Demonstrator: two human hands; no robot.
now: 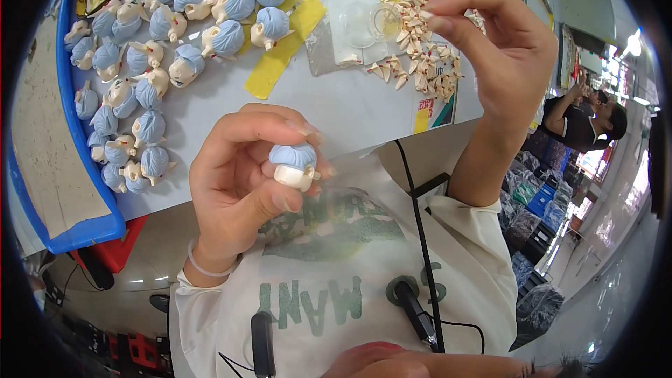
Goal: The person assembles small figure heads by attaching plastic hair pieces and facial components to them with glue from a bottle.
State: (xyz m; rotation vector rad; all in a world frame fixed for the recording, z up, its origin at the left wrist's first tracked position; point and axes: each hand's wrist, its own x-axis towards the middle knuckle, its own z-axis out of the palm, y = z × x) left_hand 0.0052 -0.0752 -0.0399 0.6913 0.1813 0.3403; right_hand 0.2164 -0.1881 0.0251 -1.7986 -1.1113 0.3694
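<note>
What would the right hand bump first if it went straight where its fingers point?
Perhaps the right hand would meet the pile of small cream, red-tipped pieces first. It may be held above them, though, so it could pass over; depth is unclear.

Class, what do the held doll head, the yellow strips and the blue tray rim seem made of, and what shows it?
Doll head: likely moulded plastic or vinyl, mostly matte, given its sculpted hair grooves.
Yellow strips: probably adhesive tape, fairly matte, since they lie thin and flat; paper or film is unclear.
Blue tray rim: probably smooth plastic, as its rounded corner and uniform colour suggest.
</note>
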